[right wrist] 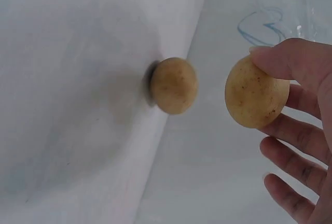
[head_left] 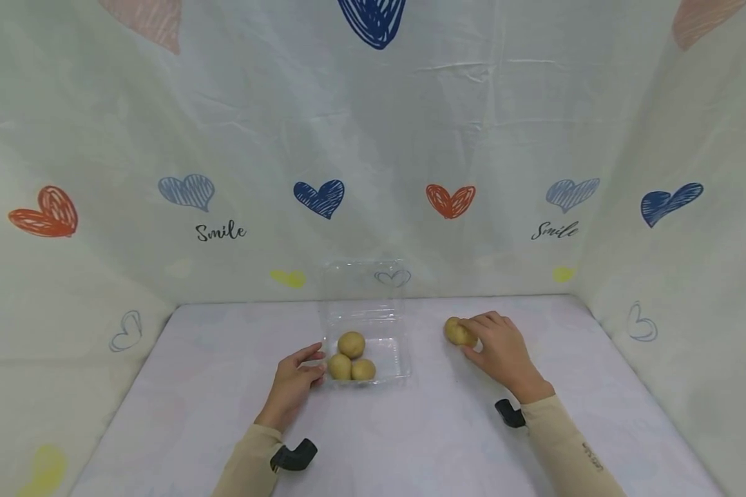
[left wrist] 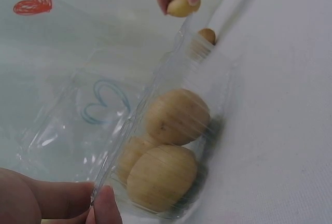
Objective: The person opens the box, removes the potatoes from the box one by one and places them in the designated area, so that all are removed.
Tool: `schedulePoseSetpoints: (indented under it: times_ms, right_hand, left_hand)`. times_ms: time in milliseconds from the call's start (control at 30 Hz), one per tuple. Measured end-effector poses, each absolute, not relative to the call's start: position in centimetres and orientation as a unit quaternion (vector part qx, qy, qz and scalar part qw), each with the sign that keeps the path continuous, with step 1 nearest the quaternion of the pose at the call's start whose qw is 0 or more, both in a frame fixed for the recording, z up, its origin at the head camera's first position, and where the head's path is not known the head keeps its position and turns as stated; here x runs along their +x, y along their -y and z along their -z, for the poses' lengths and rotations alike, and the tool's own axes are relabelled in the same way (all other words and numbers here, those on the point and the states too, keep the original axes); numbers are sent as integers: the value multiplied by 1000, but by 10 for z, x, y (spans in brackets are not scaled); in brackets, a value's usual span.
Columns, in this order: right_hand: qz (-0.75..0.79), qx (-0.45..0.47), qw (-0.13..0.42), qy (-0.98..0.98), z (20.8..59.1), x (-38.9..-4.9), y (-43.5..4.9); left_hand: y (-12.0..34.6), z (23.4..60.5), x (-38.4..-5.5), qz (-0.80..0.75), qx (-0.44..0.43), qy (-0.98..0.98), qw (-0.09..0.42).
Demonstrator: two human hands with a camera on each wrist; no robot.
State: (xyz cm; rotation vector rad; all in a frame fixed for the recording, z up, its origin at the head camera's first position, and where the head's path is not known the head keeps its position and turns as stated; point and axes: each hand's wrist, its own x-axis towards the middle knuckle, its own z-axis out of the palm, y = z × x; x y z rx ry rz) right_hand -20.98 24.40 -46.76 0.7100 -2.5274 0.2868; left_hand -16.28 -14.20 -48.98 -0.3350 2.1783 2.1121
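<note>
A clear plastic clamshell box (head_left: pixel 390 352) stands with its lid (head_left: pixel 362 286) raised at the back, and three potatoes (left wrist: pixel 177 117) lie in its left part. My left hand (head_left: pixel 294 385) is at the box's left side; in the left wrist view its thumb and finger pinch the rim. Between thumb and fingers, my right hand (head_left: pixel 500 351) holds another potato (right wrist: pixel 257 92), to the right of the box and raised off the table. One more potato (right wrist: pixel 174 85) rests on the table close by, largely overlapped by the held one in the head view.
A white cloth covers the table (head_left: pixel 398 442). Behind and at both sides hangs a pale curtain (head_left: pixel 379 138) printed with hearts and words. Dark wrist mounts (head_left: pixel 295 455) stick out from both sleeves.
</note>
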Motion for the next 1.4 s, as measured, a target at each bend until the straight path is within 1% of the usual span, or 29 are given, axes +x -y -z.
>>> schedulePoseSetpoints:
  times_ms: [167, 400, 700, 967, 1400]
  right_hand:
    - [-107, 230, 240, 937, 473, -213, -251]
    - [-100, 192, 208, 954, 478, -219, -255]
    - [-98, 160, 197, 962, 481, -229, -260]
    - [-94, 142, 160, 972, 485, -235, -262]
    - [-93, 136, 143, 976, 494, -243, -264]
  left_hand:
    - [143, 490, -162, -689, -108, -715, 42]
    - [143, 490, -161, -687, -114, -717, 42]
    - [142, 490, -162, -683, -115, -720, 43]
    - [141, 490, -161, -684, -112, -719, 42]
    - [141, 489, -161, -680, -104, -725, 37]
